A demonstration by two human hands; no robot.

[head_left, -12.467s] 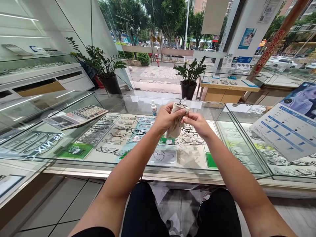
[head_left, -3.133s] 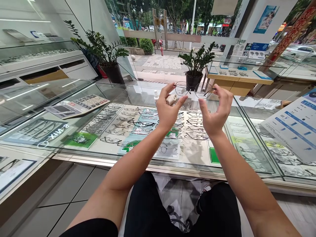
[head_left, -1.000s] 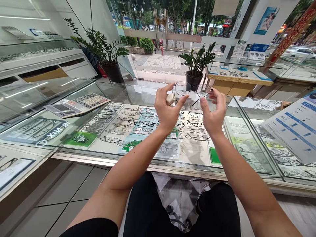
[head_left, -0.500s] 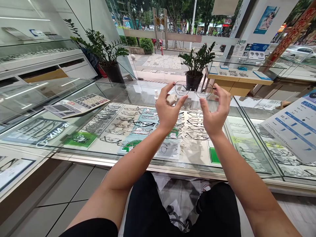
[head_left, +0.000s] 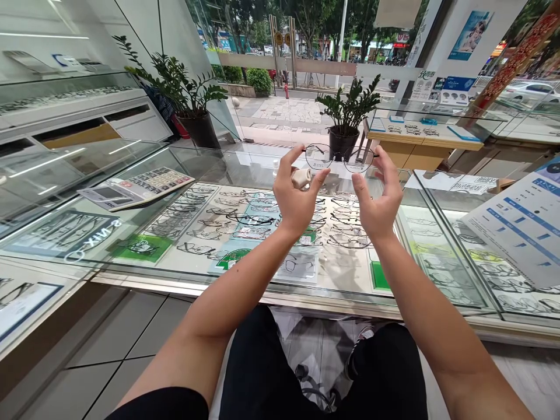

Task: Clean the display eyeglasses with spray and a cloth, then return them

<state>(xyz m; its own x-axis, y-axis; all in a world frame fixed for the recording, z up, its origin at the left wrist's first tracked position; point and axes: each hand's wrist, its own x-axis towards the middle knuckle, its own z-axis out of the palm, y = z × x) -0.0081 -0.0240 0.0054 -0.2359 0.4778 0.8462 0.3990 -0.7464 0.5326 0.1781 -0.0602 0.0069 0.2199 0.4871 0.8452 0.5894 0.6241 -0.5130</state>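
Fingers (head_left: 296,155) of our left hand (head_left: 294,195) and right hand (head_left: 381,198) are grasping thin, dark wire-rimmed round eyeglasses (head_left: 322,156) by the outer ends, one hand per side, thumbs near the lower rims. We've got the eyeglasses raised above the far part of a clear glass display counter (head_left: 247,164), small pale print on the lenses. Bunched beige cloth (head_left: 301,177) tucked in our left hand too. White plastic bottle (head_left: 275,165) just behind it, mostly hidden. Grey calculator with pale keys (head_left: 135,186) on the glass, left. Rows of spectacles (head_left: 350,221) inside, below our hands. Green leafy plant in a black pot (head_left: 347,111) beyond.
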